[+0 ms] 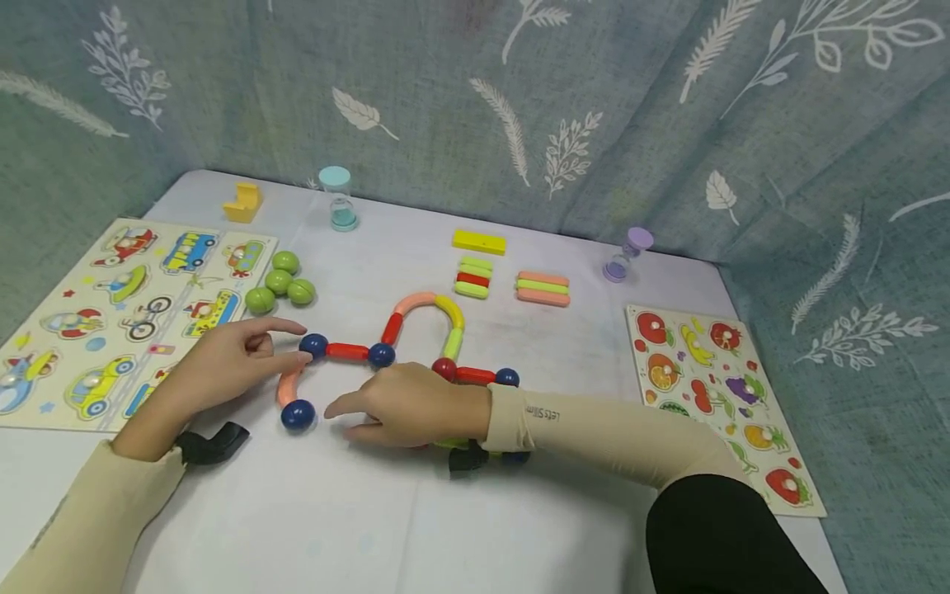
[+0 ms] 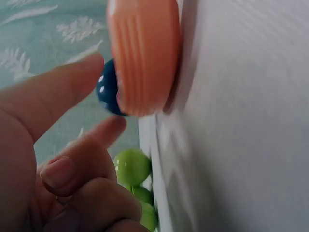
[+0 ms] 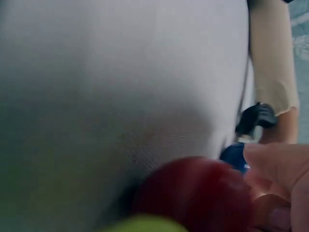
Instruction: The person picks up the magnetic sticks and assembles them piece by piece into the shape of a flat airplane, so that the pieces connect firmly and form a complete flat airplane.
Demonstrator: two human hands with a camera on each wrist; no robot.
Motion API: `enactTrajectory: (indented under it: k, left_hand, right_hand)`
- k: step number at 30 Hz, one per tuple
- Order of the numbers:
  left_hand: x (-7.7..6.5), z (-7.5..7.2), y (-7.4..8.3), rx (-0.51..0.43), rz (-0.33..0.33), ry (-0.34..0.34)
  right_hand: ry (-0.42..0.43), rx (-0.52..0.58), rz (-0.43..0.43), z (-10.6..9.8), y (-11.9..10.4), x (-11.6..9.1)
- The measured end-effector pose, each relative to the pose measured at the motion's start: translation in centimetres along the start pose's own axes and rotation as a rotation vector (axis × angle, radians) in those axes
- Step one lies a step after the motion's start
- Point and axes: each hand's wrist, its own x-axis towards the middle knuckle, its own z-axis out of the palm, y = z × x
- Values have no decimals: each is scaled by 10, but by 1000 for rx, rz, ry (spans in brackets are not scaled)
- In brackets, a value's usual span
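Note:
My left hand (image 1: 233,363) has its thumb and forefinger on opposite sides of a blue ball (image 1: 313,346), pinching it at the left end of a chain of rods and balls. A curved orange rod (image 1: 288,388) runs from there to a nearer blue ball (image 1: 298,415); it looms large in the left wrist view. My right hand (image 1: 411,404) reaches leftward over the chain, its fingertips just short of that nearer ball, holding nothing. A red ball (image 3: 193,193) shows close up in the right wrist view. The right hand and forearm hide part of the chain.
Green balls (image 1: 279,281) cluster beside the vehicle puzzle board (image 1: 174,349) at left. Short rods (image 1: 472,279) and longer rods (image 1: 543,288) lie behind the chain, near a yellow block (image 1: 478,242). Two hourglasses stand farther back. A fruit puzzle board (image 1: 686,379) lies at right.

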Motion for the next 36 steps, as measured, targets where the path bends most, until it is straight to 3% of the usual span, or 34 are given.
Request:
enactTrajectory:
  k: [5, 10, 19, 25, 28, 31, 36]
  left_hand:
    - [4, 3, 7, 51, 15, -12]
    - [8, 2, 8, 76, 12, 7]
    - [13, 5, 9, 82, 16, 4]
    - [7, 3, 8, 67, 22, 17]
    - [0, -1, 8, 53, 55, 58]
    - [-10, -5, 6, 31, 112, 86]
    - [-26, -6, 4, -31, 173, 2]
  right_hand:
    - [-75, -19, 19, -10, -1, -34]
    - [-49, -71, 28, -10, 2, -56]
    - [-34, 24, 48, -9, 12, -70]
    - [-26, 85, 62, -9, 17, -77]
    - [7, 118, 83, -13, 23, -82]
    - [100, 164, 134, -22, 40, -91]
    - [301, 263, 342, -37, 104, -124]
